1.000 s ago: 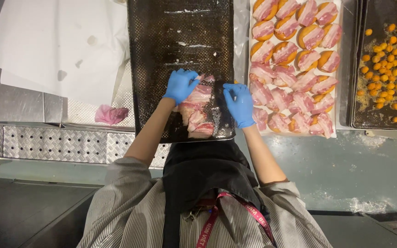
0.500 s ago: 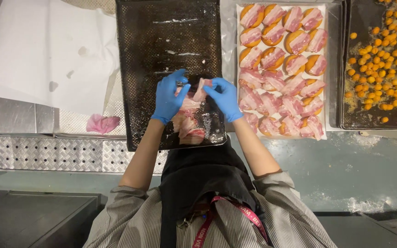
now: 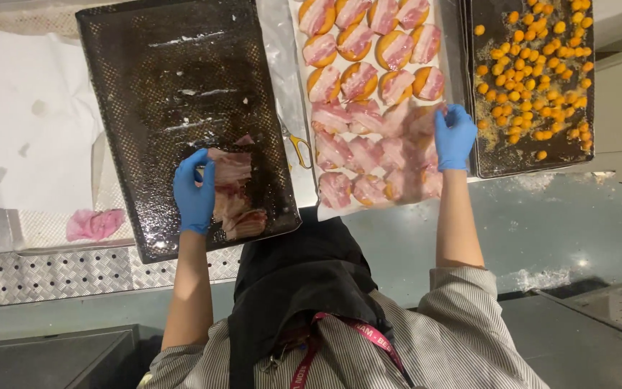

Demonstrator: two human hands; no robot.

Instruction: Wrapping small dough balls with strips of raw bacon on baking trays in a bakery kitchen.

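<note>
Bacon slices (image 3: 233, 193) lie in one small pile near the front edge of the dark perforated tray (image 3: 160, 86), the only meat I count on it. My left hand (image 3: 194, 191), in a blue glove, rests on the pile's left side, fingers together and curled over the top slice; whether it pinches a slice I cannot tell. My right hand (image 3: 455, 137), also blue-gloved, is at the right edge of the paper-lined tray (image 3: 440, 198), fingers close together and bent down onto the wrapped pieces there. On that tray I count about eleven orange rounds topped with bacon (image 3: 358, 79) in the back rows, then two looser rows of pink pieces toward the front. One third tray with many small orange balls (image 3: 527, 79) sits at the right. One pink crumpled wad (image 3: 95, 223) lies left, on white paper (image 3: 23, 122).
</note>
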